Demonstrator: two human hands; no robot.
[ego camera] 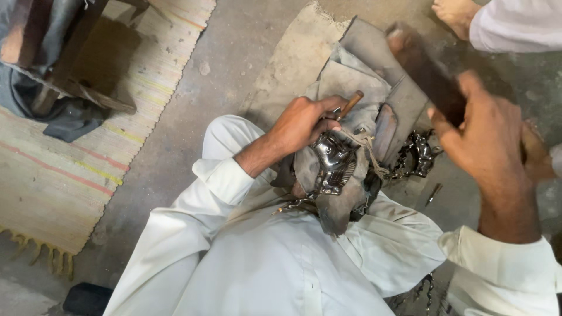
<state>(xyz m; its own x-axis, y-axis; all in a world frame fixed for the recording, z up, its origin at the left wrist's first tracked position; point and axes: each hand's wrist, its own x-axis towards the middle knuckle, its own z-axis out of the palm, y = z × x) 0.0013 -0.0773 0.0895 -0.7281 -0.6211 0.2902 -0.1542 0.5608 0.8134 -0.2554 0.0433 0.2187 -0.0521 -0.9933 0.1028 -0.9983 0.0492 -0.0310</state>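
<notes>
One striped woven mat (64, 158) fills the left of the frame, and one grey cloth pad (357, 76) lies at centre top. Two shiny embossed metal pieces show: one (335, 161) at centre, one (417, 153) just to its right. The right hand (486, 137) is clenched around one dark wooden mallet (424, 70), raised upper right. The left hand (304, 123) grasps one slim wood-handled chisel (350, 105), directly above the centre piece.
</notes>
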